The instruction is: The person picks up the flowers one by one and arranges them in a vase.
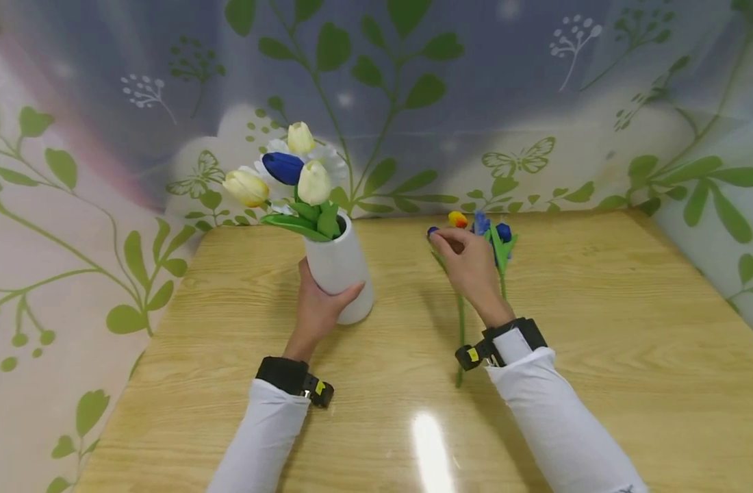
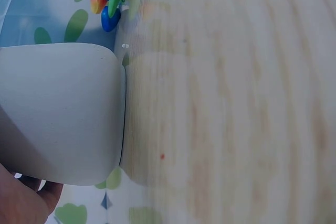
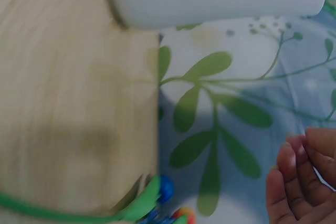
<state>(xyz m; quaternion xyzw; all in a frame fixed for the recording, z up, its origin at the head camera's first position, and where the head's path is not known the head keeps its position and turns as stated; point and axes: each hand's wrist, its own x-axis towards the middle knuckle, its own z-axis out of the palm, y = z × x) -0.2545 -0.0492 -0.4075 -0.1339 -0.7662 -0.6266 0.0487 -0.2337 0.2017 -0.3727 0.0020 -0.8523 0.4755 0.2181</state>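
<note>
A white vase [image 1: 341, 274] stands on the wooden table, and my left hand [image 1: 320, 301] grips its lower side, with the thumb across the front. The vase holds artificial flowers: cream tulips [image 1: 315, 183], a blue tulip [image 1: 283, 168] and white blooms partly hidden behind them. In the left wrist view, part of my left hand [image 2: 21, 200] shows beside the vase [image 2: 63, 114]. My right hand [image 1: 471, 270] hovers over a loose blue tulip [image 1: 432, 231], its fingers loosely bent. The right wrist view shows nothing between the right hand's [image 3: 304, 182] fingers and thumb.
More artificial flowers lie at the back of the table, among them an orange-yellow tulip [image 1: 457, 219] and another blue tulip [image 1: 504, 232]. A leaf-printed cloth [image 1: 401, 137] hangs behind the wooden table [image 1: 376, 411]. Both wrists wear black camera straps.
</note>
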